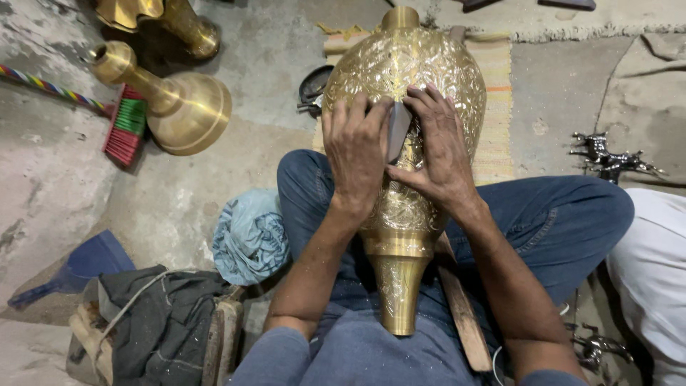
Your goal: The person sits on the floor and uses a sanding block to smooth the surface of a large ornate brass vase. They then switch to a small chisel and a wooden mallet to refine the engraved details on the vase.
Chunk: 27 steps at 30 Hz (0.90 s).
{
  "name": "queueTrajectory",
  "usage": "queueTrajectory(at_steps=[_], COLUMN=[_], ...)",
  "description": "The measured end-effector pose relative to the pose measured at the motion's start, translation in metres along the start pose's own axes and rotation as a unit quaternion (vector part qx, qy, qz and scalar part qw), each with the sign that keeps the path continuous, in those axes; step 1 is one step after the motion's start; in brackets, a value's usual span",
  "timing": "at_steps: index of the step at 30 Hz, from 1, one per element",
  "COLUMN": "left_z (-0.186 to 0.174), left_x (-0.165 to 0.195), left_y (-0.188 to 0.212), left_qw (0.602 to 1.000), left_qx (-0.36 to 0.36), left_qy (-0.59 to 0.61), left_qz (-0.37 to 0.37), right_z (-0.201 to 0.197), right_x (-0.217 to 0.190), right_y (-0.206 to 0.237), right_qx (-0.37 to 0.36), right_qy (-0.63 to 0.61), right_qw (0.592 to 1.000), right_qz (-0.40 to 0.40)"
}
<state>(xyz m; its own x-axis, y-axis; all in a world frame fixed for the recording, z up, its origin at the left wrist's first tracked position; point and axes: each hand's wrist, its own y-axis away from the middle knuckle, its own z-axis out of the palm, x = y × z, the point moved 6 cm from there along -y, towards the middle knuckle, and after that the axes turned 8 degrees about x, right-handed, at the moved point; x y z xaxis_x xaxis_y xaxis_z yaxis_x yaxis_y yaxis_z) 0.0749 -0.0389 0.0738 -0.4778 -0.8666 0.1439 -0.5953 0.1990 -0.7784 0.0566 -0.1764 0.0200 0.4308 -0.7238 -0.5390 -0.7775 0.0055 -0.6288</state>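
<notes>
A large engraved brass vase (421, 71) lies across my lap, its neck pointing toward me and its wide body away. My left hand (355, 154) and my right hand (441, 150) both press on the vase's upper side. Between them they pinch a small flat grey piece (397, 129), held against the engraved surface. My legs in blue jeans (564, 214) sit under the vase.
A plain brass vase (179, 104) lies on the concrete floor at the left, another brass piece (161, 18) behind it. A red-and-green brush (125, 125), blue dustpan (86, 264), blue cloth (250, 236), dark cloth bundle (164, 322), wooden stick (461, 307), striped mat (496, 107) and silvery horse figure (607, 157) surround me.
</notes>
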Motion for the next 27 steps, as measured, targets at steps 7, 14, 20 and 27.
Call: queueTrajectory(at_steps=[7,14,20,27], left_z=[-0.026,-0.007,-0.028,0.001], left_x=[0.002,0.003,0.004,0.014], left_y=[0.020,0.003,0.022,-0.025], left_qw=[0.998,1.000,0.998,0.999], left_qx=[-0.052,-0.005,-0.053,0.020], left_qy=[-0.004,-0.011,-0.012,0.026], left_qz=[-0.030,0.011,-0.015,0.036], right_z=[0.004,0.002,0.002,-0.003], right_x=[0.001,0.000,-0.002,-0.006], right_y=[0.000,-0.001,0.001,-0.002], right_qx=[0.009,-0.001,0.006,0.013], right_qy=[0.007,0.001,0.007,-0.029], right_qw=[1.000,1.000,1.000,0.999], right_qz=[-0.015,-0.013,-0.012,-0.009])
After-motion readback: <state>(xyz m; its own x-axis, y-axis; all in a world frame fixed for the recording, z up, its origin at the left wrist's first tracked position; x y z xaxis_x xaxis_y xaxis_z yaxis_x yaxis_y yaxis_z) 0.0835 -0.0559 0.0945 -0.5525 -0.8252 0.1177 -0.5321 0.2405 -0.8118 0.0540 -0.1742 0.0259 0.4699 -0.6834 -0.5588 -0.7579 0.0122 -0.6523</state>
